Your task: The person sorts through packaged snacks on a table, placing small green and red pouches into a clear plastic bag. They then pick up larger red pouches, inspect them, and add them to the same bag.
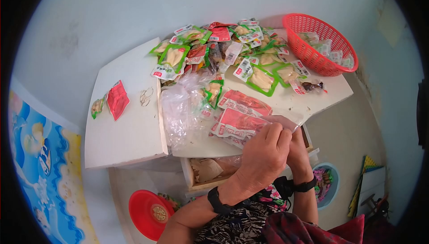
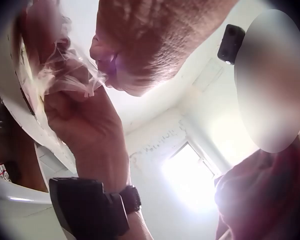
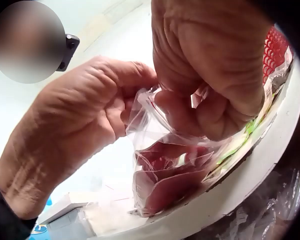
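Note:
Both hands pinch the top edge of a clear plastic bag (image 3: 146, 122), close together over the table's front edge. My left hand (image 1: 266, 152) grips one side of the bag's mouth, fingers curled. Opposite it, my right hand (image 3: 210, 65) pinches the bag with thumb and bent fingers. Inside the bag, reddish packets (image 3: 175, 187) show through the film. In the head view, red-and-white food packets (image 1: 241, 123) lie flat just beyond the hands, partly under the film.
A heap of sealed food packets (image 1: 196, 54) covers the table's back. Clear empty bags (image 1: 178, 105) lie left of the hands. A red basket (image 1: 304, 49) holds packets at back right. Below are an open drawer (image 1: 190, 177), a red basin (image 1: 138, 208) and a blue basin (image 1: 335, 181).

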